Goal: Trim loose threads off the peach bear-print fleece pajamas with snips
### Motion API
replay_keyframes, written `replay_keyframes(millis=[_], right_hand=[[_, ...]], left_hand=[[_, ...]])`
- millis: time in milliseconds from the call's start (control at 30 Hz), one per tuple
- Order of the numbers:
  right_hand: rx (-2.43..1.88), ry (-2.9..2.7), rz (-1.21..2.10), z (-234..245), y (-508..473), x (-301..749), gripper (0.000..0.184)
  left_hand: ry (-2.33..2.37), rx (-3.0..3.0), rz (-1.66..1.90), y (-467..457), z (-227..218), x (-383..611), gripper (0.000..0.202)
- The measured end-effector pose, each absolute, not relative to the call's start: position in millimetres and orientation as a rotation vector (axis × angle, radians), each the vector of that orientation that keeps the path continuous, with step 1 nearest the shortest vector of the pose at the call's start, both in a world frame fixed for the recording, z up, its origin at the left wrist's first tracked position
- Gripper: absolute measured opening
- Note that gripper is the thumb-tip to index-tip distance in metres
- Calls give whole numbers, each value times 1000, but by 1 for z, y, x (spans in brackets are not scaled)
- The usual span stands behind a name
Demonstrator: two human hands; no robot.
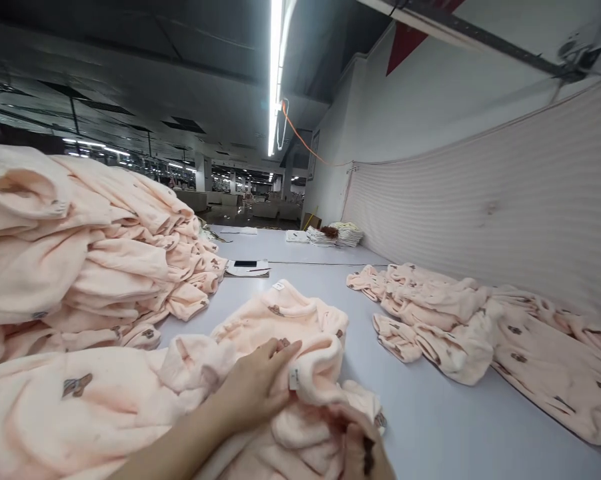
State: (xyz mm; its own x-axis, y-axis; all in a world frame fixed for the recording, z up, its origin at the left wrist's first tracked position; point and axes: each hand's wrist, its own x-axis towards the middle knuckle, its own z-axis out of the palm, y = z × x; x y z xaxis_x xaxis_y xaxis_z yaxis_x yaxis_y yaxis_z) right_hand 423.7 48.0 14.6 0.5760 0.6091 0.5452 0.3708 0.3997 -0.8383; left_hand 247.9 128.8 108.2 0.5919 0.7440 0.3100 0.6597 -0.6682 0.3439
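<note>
A pale pink fleece garment (290, 327) with small brown motifs lies bunched on the grey table (430, 420) right in front of me. My left hand (257, 383) presses down on its folded fabric beside a small white label, fingers closed over the cloth. At the bottom edge my right hand (363, 450) grips a fold of the same garment; only its upper part shows.
A tall heap of the same pink garments (80, 247) rises at the left. More pink pieces (480, 327) lie spread at the right along a striped cloth wall. A clipboard with a dark phone (247, 267) and folded stacks (330, 235) sit farther back.
</note>
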Motion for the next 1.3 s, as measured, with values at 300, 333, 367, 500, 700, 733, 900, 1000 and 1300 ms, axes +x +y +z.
replay_keyframes(millis=[300, 333, 367, 500, 700, 733, 900, 1000, 1300], right_hand=[[-1179, -1018, 739, 88, 93, 454, 44], [-1141, -1036, 769, 86, 94, 451, 42], [-1102, -1047, 781, 84, 93, 448, 40], [-966, -1099, 787, 73, 83, 444, 34], [-1127, -1371, 435, 76, 60, 461, 20], [-1161, -1427, 336, 76, 57, 464, 19], [-1249, -1542, -34, 79, 54, 462, 23], [-1300, -1553, -131, 81, 54, 460, 20], [-1404, -1193, 478, 78, 68, 465, 29]], left_hand=[[1079, 2639, 665, 106, 99, 253, 77], [1043, 2587, 684, 105, 102, 254, 76], [1009, 2510, 691, 105, 103, 256, 74], [999, 2210, 737, 102, 109, 267, 47], [1061, 2208, 906, 99, 103, 282, 29], [1072, 2220, 901, 98, 102, 283, 29], [1129, 2316, 887, 96, 98, 286, 32], [1162, 2355, 894, 93, 99, 286, 30], [1247, 2631, 1009, 85, 68, 302, 43]])
